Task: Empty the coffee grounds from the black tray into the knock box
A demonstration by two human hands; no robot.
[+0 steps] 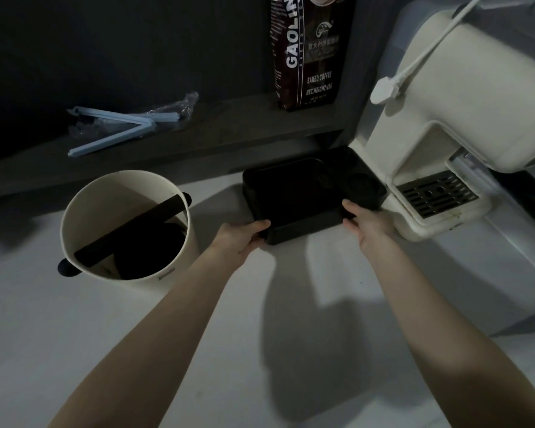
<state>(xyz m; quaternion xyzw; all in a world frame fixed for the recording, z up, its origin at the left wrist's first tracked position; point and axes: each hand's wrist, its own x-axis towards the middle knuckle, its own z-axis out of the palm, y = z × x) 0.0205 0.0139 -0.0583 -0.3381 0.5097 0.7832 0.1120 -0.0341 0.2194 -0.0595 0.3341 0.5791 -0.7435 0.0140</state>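
Observation:
The black tray (303, 196) sits on the white counter next to the coffee machine, its inside too dark to show any grounds. My left hand (243, 237) grips its near left corner, thumb on the rim. My right hand (366, 223) holds the near right corner, fingers against the side wall. To the left stands the round cream knock box (84, 208) with a black bar (133, 230) across its mouth and a dark mass at the bottom.
A cream coffee machine (464, 97) with a slotted drip grate (436, 193) stands at the right, a white cable across it. On the dark ledge behind are a coffee bean bag (306, 54) and light-blue bag clips (118, 128) with plastic wrap.

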